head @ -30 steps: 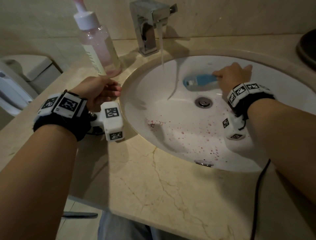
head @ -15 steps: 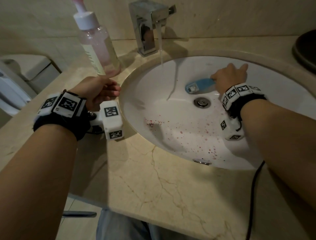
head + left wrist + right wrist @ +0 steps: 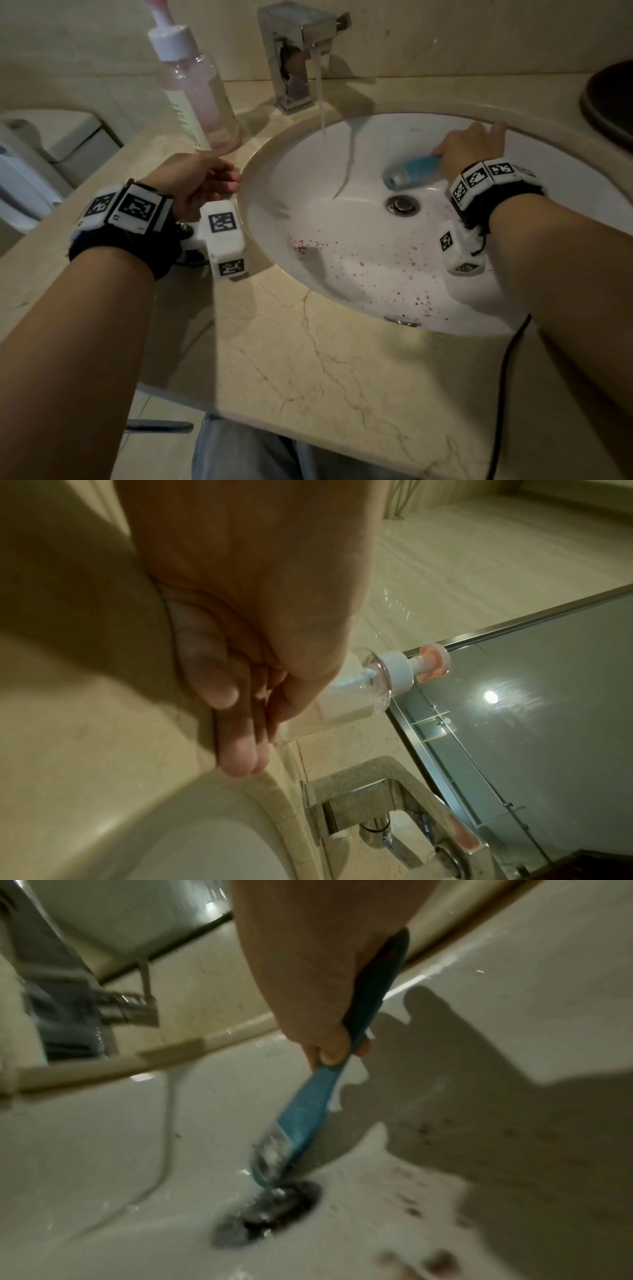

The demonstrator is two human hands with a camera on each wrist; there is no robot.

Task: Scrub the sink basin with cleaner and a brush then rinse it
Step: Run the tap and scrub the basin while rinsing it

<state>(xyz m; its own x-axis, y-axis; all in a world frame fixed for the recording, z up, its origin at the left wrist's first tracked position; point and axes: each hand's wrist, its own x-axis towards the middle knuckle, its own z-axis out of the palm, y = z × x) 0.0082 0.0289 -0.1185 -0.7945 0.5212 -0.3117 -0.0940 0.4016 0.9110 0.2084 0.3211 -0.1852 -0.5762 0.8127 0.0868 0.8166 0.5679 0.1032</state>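
The white sink basin [image 3: 342, 192] carries red-pink specks across its near half. My right hand [image 3: 469, 150] grips the handle of a blue brush [image 3: 411, 169], whose bristle head lies on the basin just behind the drain [image 3: 403, 204]. In the right wrist view the blue brush [image 3: 304, 1118] reaches down to the drain [image 3: 270, 1213]. A thin stream of water [image 3: 321, 99] runs from the chrome tap [image 3: 294, 51]. My left hand [image 3: 202, 181] rests on the counter at the basin's left rim with loosely curled fingers [image 3: 236, 756], holding nothing.
A clear pump bottle [image 3: 198, 99] of pink liquid stands on the beige marble counter [image 3: 342, 377] behind my left hand. A dark round object [image 3: 609, 102] sits at the far right. A toilet [image 3: 41, 161] lies left of the counter. A black cable [image 3: 507, 377] trails over the front edge.
The brush and my right hand have shifted toward the right and back wall of the basin, then forward near the drain. The left hand has stayed put.
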